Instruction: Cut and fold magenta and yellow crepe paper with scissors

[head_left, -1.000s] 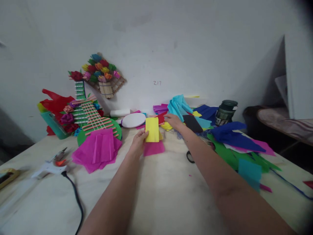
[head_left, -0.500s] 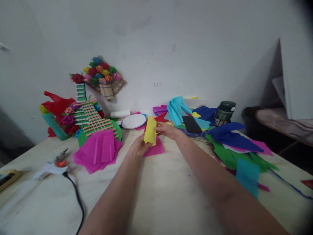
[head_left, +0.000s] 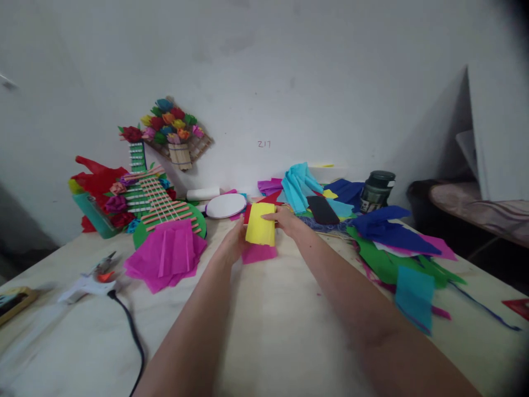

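A folded piece of yellow tissue paper [head_left: 260,225] is held up above the table between both hands. My left hand [head_left: 233,245] grips its lower left edge. My right hand [head_left: 286,219] pinches its upper right corner. Under the yellow piece a small magenta sheet [head_left: 259,253] lies flat on the pale wooden table [head_left: 273,325].
A stack of magenta tissue [head_left: 167,255] lies at the left, by a green paper guitar [head_left: 159,201]. A white glue gun [head_left: 85,284] with a black cord [head_left: 132,336] sits near the left edge. Blue, green and teal paper scraps [head_left: 392,242], a dark jar [head_left: 376,191] and a black phone [head_left: 323,209] crowd the right.
My right hand came back from the paper pile at the rear and took the yellow paper's top corner. The paper turned edge-on, then faces me again, now held by both hands.
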Demonstrator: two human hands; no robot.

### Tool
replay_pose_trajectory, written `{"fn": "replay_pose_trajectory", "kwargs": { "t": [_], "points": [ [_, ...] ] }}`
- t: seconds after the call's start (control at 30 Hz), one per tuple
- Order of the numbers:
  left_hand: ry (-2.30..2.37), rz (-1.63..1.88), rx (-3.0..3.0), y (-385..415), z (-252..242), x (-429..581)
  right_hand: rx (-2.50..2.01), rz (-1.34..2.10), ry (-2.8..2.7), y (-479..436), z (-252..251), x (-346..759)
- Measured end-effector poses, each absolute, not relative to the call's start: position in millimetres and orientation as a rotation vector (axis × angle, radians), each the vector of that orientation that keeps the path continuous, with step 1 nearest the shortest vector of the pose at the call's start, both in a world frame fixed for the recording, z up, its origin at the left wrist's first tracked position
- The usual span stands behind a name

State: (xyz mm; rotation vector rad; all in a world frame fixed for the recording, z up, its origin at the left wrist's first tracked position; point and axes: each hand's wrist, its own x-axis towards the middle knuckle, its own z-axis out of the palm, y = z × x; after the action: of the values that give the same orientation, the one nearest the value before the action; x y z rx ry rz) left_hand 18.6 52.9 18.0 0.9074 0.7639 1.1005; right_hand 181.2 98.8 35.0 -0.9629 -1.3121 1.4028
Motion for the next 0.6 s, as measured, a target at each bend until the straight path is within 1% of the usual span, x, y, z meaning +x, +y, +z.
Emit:
{"fn": "replay_pose_trajectory", "kwargs": {
  "t": [0.1, 0.3, 0.47, 0.6],
  "points": [
    [0.835, 1.133, 0.962, 52.7, 18.6, 19.9, -1.057, 1.369, -1.295, 97.1, 36.5, 179.5],
    [0.909, 1.194, 1.014, 48.8, 15.8, 27.2, -1.035, 1.382, -1.267, 94.9, 40.2, 179.5],
    [0.864, 1.223, 1.05, 54.7, 7.3, 32.7, -1.15, 1.226, -1.319, 97.5, 42.2, 190.0],
    [0.948, 1.313, 1.062, 62.3, -1.5, 35.4, -1.21, 1.173, -1.367, 99.7, 41.8, 197.7]
  ]
}}
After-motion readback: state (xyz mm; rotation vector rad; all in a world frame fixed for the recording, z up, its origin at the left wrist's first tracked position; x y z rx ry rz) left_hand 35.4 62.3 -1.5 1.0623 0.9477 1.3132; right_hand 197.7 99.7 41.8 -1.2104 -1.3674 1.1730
